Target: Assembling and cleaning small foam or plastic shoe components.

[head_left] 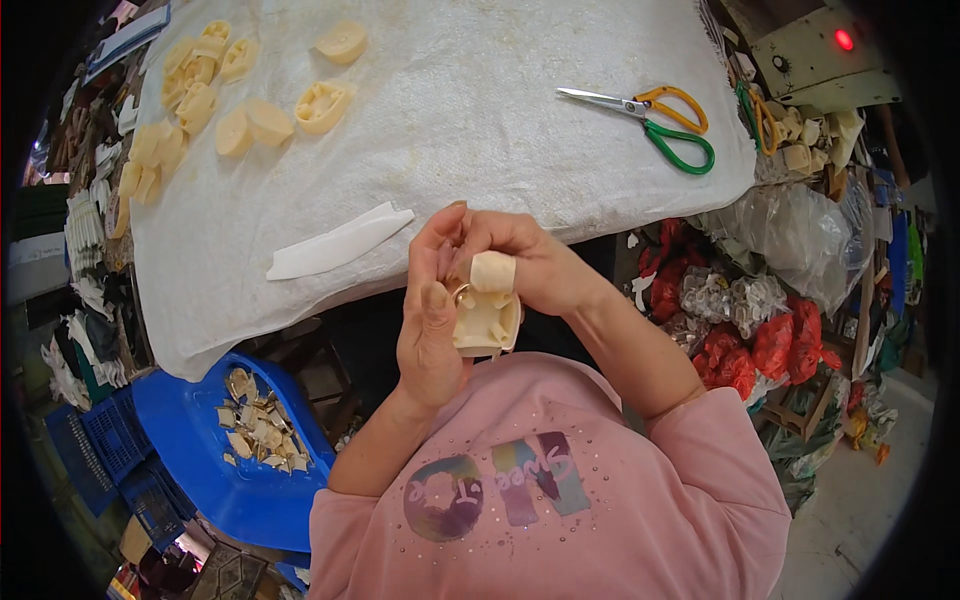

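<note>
Close to my body, past the near edge of the white-covered table, both hands hold a hollow cream plastic part (488, 322) with its open, ribbed side showing. My left hand (423, 335) is closed around its left side, the thumb upright along the edge. My right hand (535, 262) is closed at the top of the part, its fingertips meeting the left ones. A pale wrapped piece (493, 271) covers the right thumb area; I cannot tell whether it is tape. A small gold-coloured curved edge (461, 292) shows by the left thumb.
Several similar cream parts (322, 107) lie at the table's far left. Scissors (640, 107) with yellow and green handles rest at right; a white strip (340, 243) is nearer. A blue basin (245, 490) holds broken pieces. Red bags (773, 345) and a machine (822, 55) stand right.
</note>
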`<state>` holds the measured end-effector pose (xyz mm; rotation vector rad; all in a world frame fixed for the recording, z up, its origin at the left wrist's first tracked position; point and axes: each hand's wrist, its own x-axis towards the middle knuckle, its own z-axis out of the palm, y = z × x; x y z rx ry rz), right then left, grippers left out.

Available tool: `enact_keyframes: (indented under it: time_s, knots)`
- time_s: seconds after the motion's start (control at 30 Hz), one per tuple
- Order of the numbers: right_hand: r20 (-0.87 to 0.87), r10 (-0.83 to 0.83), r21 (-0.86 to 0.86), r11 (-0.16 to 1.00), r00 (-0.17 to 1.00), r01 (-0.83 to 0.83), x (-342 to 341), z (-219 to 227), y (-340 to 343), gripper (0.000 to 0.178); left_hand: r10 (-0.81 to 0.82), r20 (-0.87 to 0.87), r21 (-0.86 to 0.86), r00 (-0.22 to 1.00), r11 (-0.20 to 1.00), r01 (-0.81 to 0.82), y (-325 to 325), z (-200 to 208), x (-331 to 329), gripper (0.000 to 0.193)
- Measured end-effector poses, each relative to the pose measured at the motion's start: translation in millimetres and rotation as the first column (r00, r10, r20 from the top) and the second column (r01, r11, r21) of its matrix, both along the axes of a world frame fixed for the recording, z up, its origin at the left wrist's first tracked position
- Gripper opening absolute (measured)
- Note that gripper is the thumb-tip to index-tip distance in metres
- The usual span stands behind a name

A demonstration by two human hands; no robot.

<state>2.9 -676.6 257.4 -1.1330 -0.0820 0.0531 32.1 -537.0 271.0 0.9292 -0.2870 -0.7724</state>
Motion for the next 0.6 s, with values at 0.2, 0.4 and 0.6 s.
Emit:
enact_keyframes:
  time_s: [0.2, 0.4, 0.6]
  knots:
    - [0.265, -0.159, -0.302, 0.923, 0.951, 0.238, -6, -3, 17, 0.019, 0.115, 0.053, 0.089, 0.992, 0.989, -0.119, -2, 6, 0, 0.061]
    - [0.335, -0.307, -0.419, 0.798, 0.891, 0.432, -12, -8, 34, 0.031, 0.247, 0.039, 0.115, 0.968, 0.961, -0.25, -5, 7, -2, 0.049]
    - [0.236, -0.272, -0.283, 0.899, 0.933, 0.333, -11, -2, 34, 0.042, 0.302, 0.044, 0.062, 0.952, 0.95, -0.305, -7, 8, 2, 0.041]
